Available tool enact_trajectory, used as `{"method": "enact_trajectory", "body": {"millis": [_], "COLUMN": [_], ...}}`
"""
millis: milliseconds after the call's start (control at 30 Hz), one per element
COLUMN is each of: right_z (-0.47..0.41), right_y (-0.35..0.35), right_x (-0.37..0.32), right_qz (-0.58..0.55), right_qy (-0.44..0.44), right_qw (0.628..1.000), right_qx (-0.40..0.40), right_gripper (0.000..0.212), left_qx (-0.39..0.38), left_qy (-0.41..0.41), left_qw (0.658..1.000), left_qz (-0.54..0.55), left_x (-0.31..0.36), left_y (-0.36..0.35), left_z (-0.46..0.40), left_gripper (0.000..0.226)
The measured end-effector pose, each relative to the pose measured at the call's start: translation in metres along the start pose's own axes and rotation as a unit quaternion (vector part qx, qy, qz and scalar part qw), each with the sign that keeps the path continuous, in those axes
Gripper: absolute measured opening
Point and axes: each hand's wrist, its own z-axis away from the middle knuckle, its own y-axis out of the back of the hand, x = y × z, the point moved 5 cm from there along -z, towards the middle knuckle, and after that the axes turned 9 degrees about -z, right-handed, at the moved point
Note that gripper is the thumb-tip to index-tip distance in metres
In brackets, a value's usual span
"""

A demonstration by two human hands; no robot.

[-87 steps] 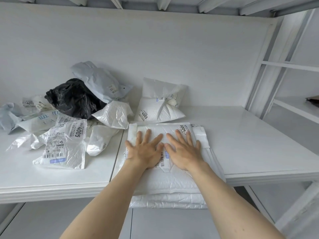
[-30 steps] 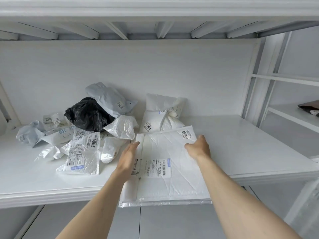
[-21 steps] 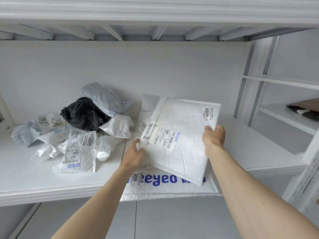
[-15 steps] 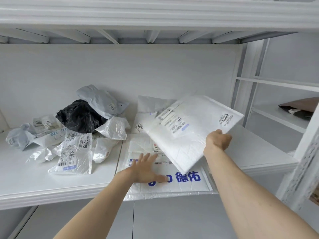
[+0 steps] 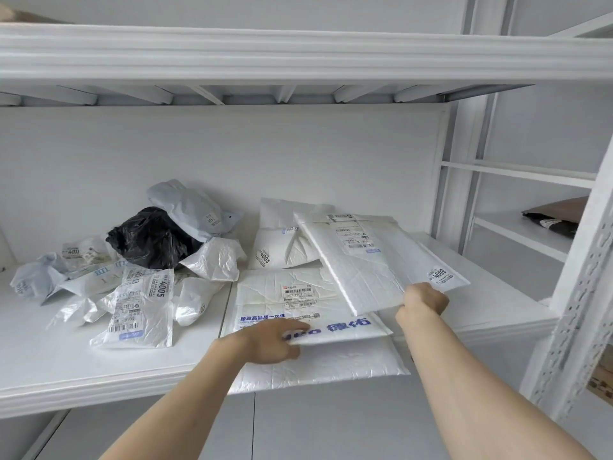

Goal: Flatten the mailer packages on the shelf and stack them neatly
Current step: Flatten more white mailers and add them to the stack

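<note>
Lifted mailer: white bubble mailer marked 4009 [image 5: 374, 260]; held tilted above the shelf [image 5: 497, 310] at 3 o'clock of the stack; near edge low.
Right hand [image 5: 422, 302]: clenched on that mailer's near edge.
Stack: printed bubble mailer [image 5: 298, 307] on top of a plain one [image 5: 331, 366]; both overhang the shelf front.
Left hand [image 5: 270, 336]: fingers curled at the printed mailer's near edge, seemingly grasping it.
Advice: square the stack's edges and push it fully onto the shelf; then lay 4009 flat, corners matched.
Unsorted: crumpled poly bags, among them 4005 [image 5: 146, 303] and a black bag [image 5: 151, 237], at 9 o'clock; puffed 4003 mailer [image 5: 282, 247] at 12.

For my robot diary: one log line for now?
right hand: holds white padded mailer | left hand: grips blue-printed white mailer
</note>
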Motion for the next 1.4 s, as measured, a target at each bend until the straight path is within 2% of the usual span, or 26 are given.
{"method": "enact_trajectory", "body": {"millis": [100,200,267,333,433,500,567,633,700,833,933,1033,1133,1233,1267,1300,1400], "right_z": [-0.01,-0.01,-0.007,-0.003,0.002,-0.005,-0.02,-0.036,-0.044,-0.026,-0.01,-0.004,0.006,0.017,0.018,0.019,0.015], "right_y": [-0.007,-0.017,-0.021,-0.021,-0.024,-0.024,-0.021,-0.017,-0.017,-0.031,-0.047,-0.062,-0.07,-0.071,-0.071,-0.071,-0.07], "right_x": [0.004,0.005,0.012,0.026,0.038,0.037,0.032,0.03,0.036,0.046,0.058,0.067,0.077,0.087,0.088,0.087,0.087], "right_qz": [0.014,0.107,0.167,0.22,0.233,0.238,0.26,0.294,0.336,0.336,0.323,0.339,0.395,0.529,0.542,0.544,0.514], "right_qy": [0.046,0.097,0.069,-0.021,-0.071,-0.031,0.034,0.082,0.099,0.115,0.131,0.167,0.168,0.206,0.222,0.228,0.202], "right_qw": [0.997,0.976,0.955,0.925,0.895,0.903,0.913,0.91,0.898,0.889,0.883,0.876,0.851,0.764,0.753,0.75,0.777], "right_qx": [-0.058,-0.16,-0.236,-0.308,-0.374,-0.356,-0.314,-0.281,-0.266,-0.288,-0.315,-0.299,-0.302,-0.308,-0.302,-0.299,-0.302], "right_gripper": [0.029,0.03,0.03,0.039,0.037,0.03,0.024,0.021,0.02,0.028,0.024,0.021,0.046,0.055,0.055,0.054,0.053], "left_qx": [-0.045,-0.02,-0.012,-0.024,-0.052,-0.032,-0.015,-0.017,-0.019,0.047,0.105,0.092,0.092,0.131,0.153,0.171,0.22], "left_qy": [0.01,0.032,0.08,0.111,0.125,0.112,0.113,0.103,0.101,0.127,0.142,0.145,0.149,0.18,0.187,0.195,0.211], "left_qw": [0.996,0.999,0.997,0.993,0.99,0.989,0.986,0.991,0.994,0.96,0.951,0.959,0.969,0.971,0.966,0.962,0.948], "left_qz": [-0.074,-0.023,-0.005,-0.019,-0.031,-0.092,-0.123,-0.078,0.041,0.245,0.255,0.225,0.172,0.092,0.087,0.088,0.09], "left_x": [-0.003,-0.011,-0.018,-0.024,-0.036,-0.049,-0.062,-0.079,-0.094,-0.101,-0.094,-0.088,-0.09,-0.099,-0.099,-0.099,-0.099], "left_y": [-0.013,-0.016,-0.019,-0.025,-0.029,-0.021,-0.007,-0.001,-0.003,-0.001,0.006,0.001,0.0,0.004,0.008,0.011,0.014], "left_z": [0.006,0.008,0.011,0.012,0.015,0.014,0.019,0.022,0.023,0.018,0.012,0.0,-0.005,-0.01,-0.009,-0.009,-0.009], "left_gripper": [0.077,0.073,0.061,0.063,0.107,0.133,0.141,0.137,0.129,0.082,0.065,0.048,0.017,0.028,0.031,0.036,0.054]}}
